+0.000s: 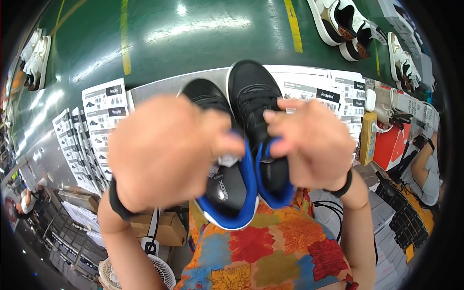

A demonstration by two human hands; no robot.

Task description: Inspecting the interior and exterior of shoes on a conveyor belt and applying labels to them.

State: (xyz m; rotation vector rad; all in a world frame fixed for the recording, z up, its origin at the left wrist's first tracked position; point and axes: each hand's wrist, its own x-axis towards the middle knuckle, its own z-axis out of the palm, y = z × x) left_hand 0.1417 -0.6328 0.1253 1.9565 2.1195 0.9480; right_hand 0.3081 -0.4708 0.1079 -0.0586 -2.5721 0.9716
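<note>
A pair of black shoes with blue linings and pale soles lies before me, toes pointing away. My left hand (159,150), blurred, is closed with its fingertips at the opening of the left shoe (224,186). A crumpled whitish piece shows under those fingertips; I cannot make out what it is. At the right shoe (252,89), my right hand (314,145) has its thumb at the blue collar and bent fingers beside the laces. Its palm side is hidden. Both wrists wear dark bands.
Sheets of printed labels (104,121) lie left of the shoes, and more label sheets (350,96) lie right. Farther right are a yellow power strip (368,137) and a red box (390,145). White shoes (338,21) stand beyond on the green surface (208,43). A fan (159,270) is below left.
</note>
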